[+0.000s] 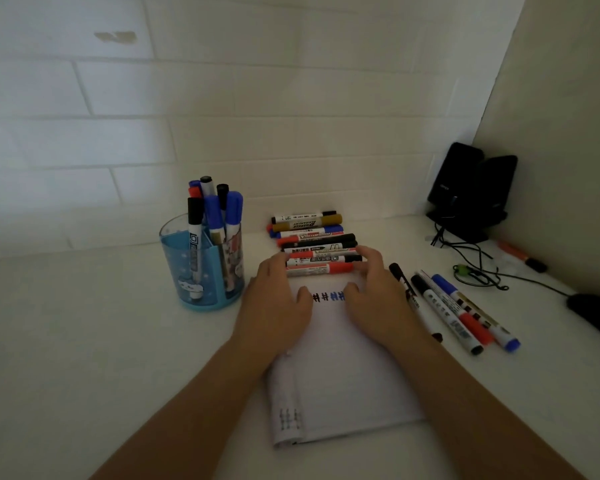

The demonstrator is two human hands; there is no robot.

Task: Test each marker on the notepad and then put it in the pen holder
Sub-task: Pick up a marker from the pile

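Observation:
A white notepad (pixel 340 375) lies in front of me, with black and blue test marks (pixel 328 296) near its top edge. Behind it several markers lie stacked in a row (pixel 312 242). My left hand (pixel 278 306) and my right hand (pixel 378 299) rest over the top of the notepad. Their fingertips touch the two ends of the nearest red marker (pixel 321 269); whether they grip it I cannot tell. At the left stands a blue transparent pen holder (pixel 201 271) with several markers upright in it. Several more markers (pixel 454 310) lie right of the notepad.
A black device on a stand (pixel 471 192) sits in the right back corner with thin black cables (pixel 475 268) trailing over the white desk. An orange marker (pixel 522 256) lies by the right wall. A dark object (pixel 593 313) is at the right edge. A tiled wall is behind.

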